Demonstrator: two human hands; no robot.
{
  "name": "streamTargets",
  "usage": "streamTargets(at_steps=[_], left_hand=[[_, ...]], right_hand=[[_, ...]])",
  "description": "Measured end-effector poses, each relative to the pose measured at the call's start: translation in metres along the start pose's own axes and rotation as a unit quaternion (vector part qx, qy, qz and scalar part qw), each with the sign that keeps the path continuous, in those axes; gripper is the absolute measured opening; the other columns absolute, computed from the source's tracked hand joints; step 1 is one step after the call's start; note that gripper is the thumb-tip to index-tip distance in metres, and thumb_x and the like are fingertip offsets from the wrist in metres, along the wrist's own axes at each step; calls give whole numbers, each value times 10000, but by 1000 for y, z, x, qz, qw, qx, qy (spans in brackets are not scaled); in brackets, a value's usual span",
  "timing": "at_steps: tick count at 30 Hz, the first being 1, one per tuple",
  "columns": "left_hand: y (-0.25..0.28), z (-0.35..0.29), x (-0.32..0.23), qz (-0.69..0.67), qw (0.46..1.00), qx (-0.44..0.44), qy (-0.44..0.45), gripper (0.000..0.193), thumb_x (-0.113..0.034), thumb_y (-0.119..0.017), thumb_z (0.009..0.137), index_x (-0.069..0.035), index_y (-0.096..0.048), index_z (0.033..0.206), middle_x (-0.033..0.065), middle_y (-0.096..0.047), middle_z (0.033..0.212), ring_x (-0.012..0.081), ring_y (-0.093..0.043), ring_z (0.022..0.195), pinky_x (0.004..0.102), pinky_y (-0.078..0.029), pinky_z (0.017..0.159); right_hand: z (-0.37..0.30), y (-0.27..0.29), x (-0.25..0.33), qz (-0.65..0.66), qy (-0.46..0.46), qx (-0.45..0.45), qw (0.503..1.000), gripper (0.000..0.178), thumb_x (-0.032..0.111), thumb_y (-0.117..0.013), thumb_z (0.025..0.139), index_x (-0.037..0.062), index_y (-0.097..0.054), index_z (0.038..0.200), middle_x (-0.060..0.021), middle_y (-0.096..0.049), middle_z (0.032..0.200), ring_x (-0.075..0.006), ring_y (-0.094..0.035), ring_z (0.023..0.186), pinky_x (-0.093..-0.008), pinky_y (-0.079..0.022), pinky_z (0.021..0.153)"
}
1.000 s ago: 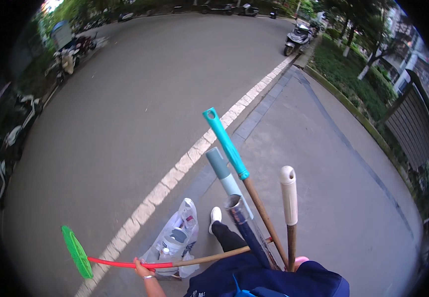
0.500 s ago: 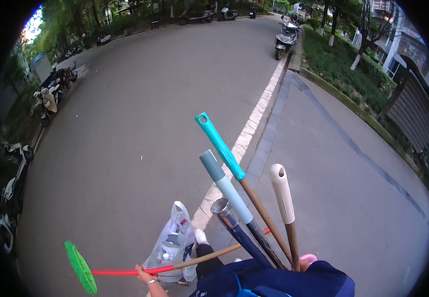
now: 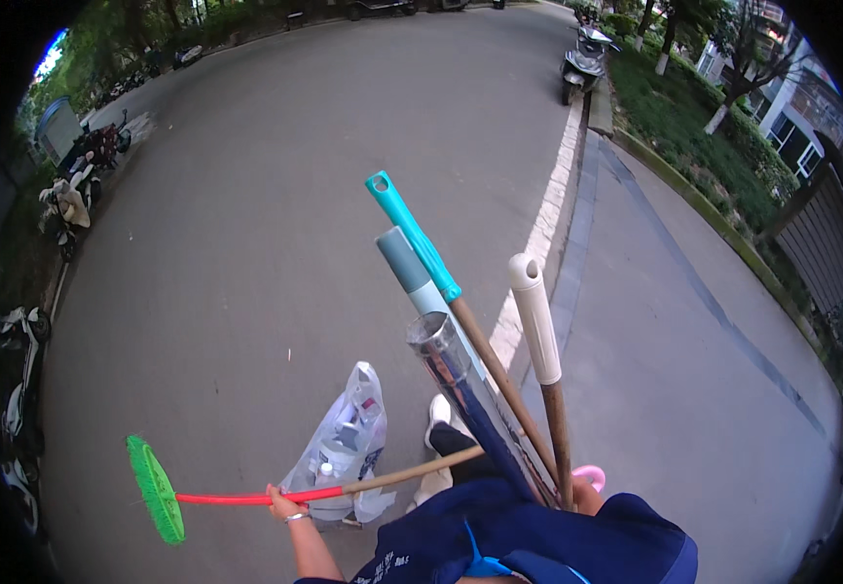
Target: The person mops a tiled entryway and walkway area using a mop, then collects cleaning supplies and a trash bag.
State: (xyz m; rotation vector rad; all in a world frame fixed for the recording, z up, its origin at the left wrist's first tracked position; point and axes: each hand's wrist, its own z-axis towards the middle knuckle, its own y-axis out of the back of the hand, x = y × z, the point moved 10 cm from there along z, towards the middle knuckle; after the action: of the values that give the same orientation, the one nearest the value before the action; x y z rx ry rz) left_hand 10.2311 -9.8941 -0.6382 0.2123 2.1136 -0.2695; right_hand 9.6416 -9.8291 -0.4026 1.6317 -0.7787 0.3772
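My left hand is closed round the red part of a broom's handle, with a band on that wrist. The broom's green head points left. Right by this hand is a clear plastic bag with bottles and containers inside; whether my fingers also hold it I cannot tell. Partly hidden, my right hand is closed at a bundle of long poles leaning against my body: one with a teal grip, one grey and light blue, one dark blue, one with a cream grip. Beside it shows a pink curved piece.
A grey road stretches ahead, with a white edge line and pavement on the right. A scooter stands by the kerb. Several more two-wheelers line the left side. A slatted panel borders the grass at right.
The pole tops have risen and shifted left in view. The broom and bag sit slightly higher, both hands still closed. The scene has moved: the scooter ahead lies farther right, and my foot has stepped.
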Motion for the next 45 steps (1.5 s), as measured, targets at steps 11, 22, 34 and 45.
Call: streamTargets(at_steps=[11, 22, 34, 45], left_hand=[[-215, 62, -6, 49, 999, 3, 11, 245, -114, -507, 674, -62, -522, 913, 4, -448, 608, 101, -406, 468, 234, -350, 395], [-470, 102, 26, 84, 995, 15, 54, 194, -210, -566, 722, -32, -489, 734, 36, -490, 663, 160, -487, 563, 314, -448, 486], [-701, 70, -36, 72, 995, 69, 17, 252, -71, -525, 711, -28, -530, 960, 44, -523, 763, 151, -508, 641, 279, -442, 543], [-864, 33, 21, 142, 988, 66, 10, 246, -259, -568, 698, -27, -519, 763, 38, -484, 652, 144, -467, 527, 287, -394, 424]], right_hand=[[201, -47, -185, -64, -163, 157, 972, 254, 273, -481, 748, 45, -591, 772, -149, -580, 745, -200, -559, 693, -346, -410, 592], [346, -25, -194, 124, -376, 136, 908, 154, 169, -553, 751, 62, -619, 841, -114, -599, 782, -178, -558, 730, -295, -424, 656], [461, 93, -118, 98, -413, 200, 883, 191, 194, -556, 738, 50, -611, 850, -118, -595, 806, -187, -556, 752, -295, -422, 675], [615, 116, -179, 109, -465, 116, 871, 227, 217, -558, 726, 39, -605, 858, -120, -591, 829, -195, -553, 773, -295, -420, 694]])
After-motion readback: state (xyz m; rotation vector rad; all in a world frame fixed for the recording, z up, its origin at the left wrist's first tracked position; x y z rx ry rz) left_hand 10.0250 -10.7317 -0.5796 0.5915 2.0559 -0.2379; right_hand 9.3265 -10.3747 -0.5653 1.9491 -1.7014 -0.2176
